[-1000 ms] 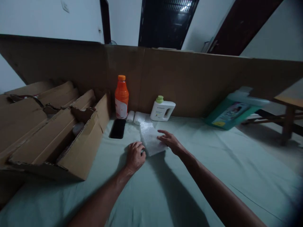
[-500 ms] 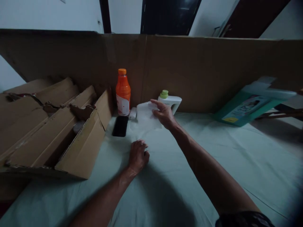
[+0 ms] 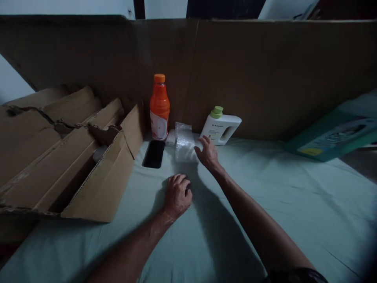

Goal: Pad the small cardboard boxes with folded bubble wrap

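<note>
The right hand (image 3: 207,154), at the centre of the frame, is released, its thumb and fingers apart, over the right edge of a strip of bubble wrap (image 3: 183,148); whether it touches the wrap is unclear. The left hand (image 3: 177,196), lower and left of it, rests half-curled on a green cloth (image 3: 282,204); I cannot tell whether anything is under its fingers. The wrap lies just above centre, between an orange bottle (image 3: 159,106) and a white bottle (image 3: 215,127) with a green cap. A black phone (image 3: 154,154) lies left of the wrap. A divided cardboard box (image 3: 97,184) fills the left, a teal jug (image 3: 330,137) leans at far right, and a cardboard panel (image 3: 259,74) spans the top.
</note>
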